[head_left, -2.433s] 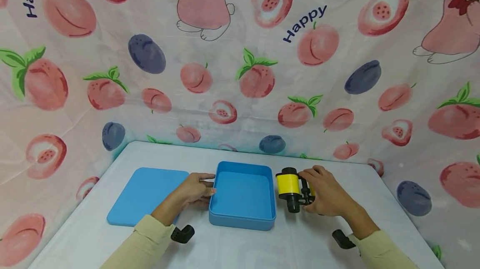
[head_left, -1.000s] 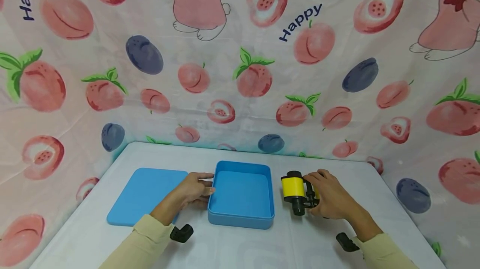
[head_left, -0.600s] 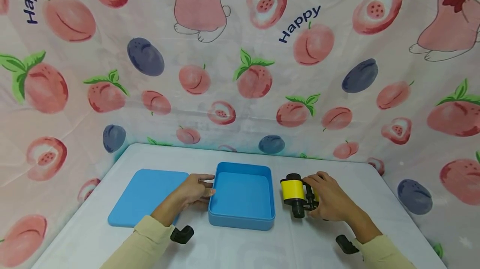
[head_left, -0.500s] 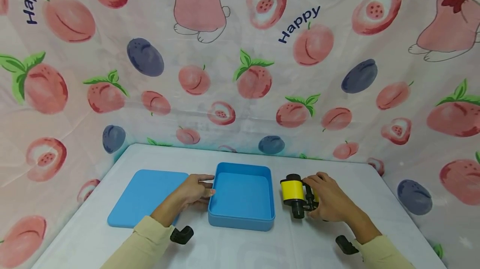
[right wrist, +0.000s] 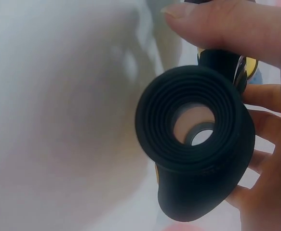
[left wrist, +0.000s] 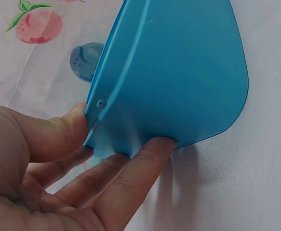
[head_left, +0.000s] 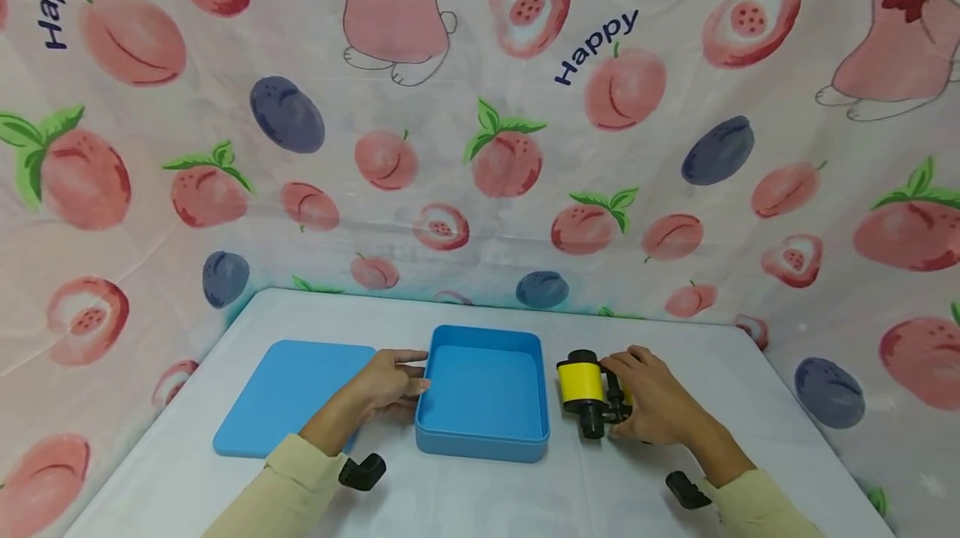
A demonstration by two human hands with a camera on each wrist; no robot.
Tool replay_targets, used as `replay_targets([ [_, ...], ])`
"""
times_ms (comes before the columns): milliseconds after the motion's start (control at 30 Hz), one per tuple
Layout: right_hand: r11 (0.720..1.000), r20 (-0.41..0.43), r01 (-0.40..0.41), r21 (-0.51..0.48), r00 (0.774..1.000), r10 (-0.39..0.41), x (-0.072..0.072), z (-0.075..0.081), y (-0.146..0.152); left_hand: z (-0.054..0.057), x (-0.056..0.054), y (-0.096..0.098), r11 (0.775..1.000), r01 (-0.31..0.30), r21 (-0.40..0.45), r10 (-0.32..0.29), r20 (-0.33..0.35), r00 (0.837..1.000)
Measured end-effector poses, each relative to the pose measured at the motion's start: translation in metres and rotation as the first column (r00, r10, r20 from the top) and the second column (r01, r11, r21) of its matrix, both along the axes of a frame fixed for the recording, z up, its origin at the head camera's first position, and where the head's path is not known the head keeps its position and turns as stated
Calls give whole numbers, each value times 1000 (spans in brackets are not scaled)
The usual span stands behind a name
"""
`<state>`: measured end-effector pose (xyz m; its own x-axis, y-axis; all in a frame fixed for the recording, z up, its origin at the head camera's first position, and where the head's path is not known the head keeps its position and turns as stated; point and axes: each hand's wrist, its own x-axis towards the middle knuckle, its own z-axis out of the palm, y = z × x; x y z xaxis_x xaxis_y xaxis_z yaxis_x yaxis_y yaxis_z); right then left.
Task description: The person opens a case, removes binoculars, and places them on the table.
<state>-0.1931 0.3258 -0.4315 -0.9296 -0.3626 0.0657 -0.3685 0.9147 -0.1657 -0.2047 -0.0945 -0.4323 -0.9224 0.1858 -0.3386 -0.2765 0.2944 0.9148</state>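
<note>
A shallow blue box [head_left: 480,444] without a cover sits mid-table with nothing inside. My left hand [head_left: 386,384] touches its left side: the left wrist view has the thumb at the rim of the box [left wrist: 188,72] and the extended fingertips against the outer wall. To the right of the box, my right hand [head_left: 648,400] grips yellow and black binoculars [head_left: 582,384] by their right barrel. A black eyepiece of the binoculars [right wrist: 188,120] faces the right wrist camera, with the thumb on one side and fingers on the other. Whether the binoculars touch the table cannot be seen.
A flat blue lid [head_left: 285,396] lies left of the box, partly behind the left forearm. White cloth covers the table [head_left: 480,500]. A fruit-patterned curtain [head_left: 450,146] hangs along the back and sides.
The binoculars in my right hand have shifted slightly right and nearer the front, then a little back left toward the box. The left hand, box and lid stay put.
</note>
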Motion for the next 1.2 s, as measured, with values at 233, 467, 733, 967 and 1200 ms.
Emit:
replay_targets([
  [233, 1000, 2, 3, 6, 1000, -3, -3, -1, 0, -1, -1, 0, 1000, 4, 11, -4, 10, 1000],
  [467, 1000, 15, 3, -6, 1000, -3, -5, -3, 2, -2, -1, 1, 1000, 0, 18, 0, 6, 1000],
  [733, 1000, 11, -4, -6, 1000, 4, -9, -6, 4, -2, -2, 2, 1000, -12, 22, 12, 24, 1000],
  [967, 1000, 10, -16, -14, 1000, 16, -13, -6, 4, -1, -2, 2, 1000, -11, 19, 10, 25, 1000],
  [1200, 1000, 25, -9, -13, 1000, 9, -17, -6, 3, 1, -2, 1, 1000, -8, 16, 8, 20, 1000],
])
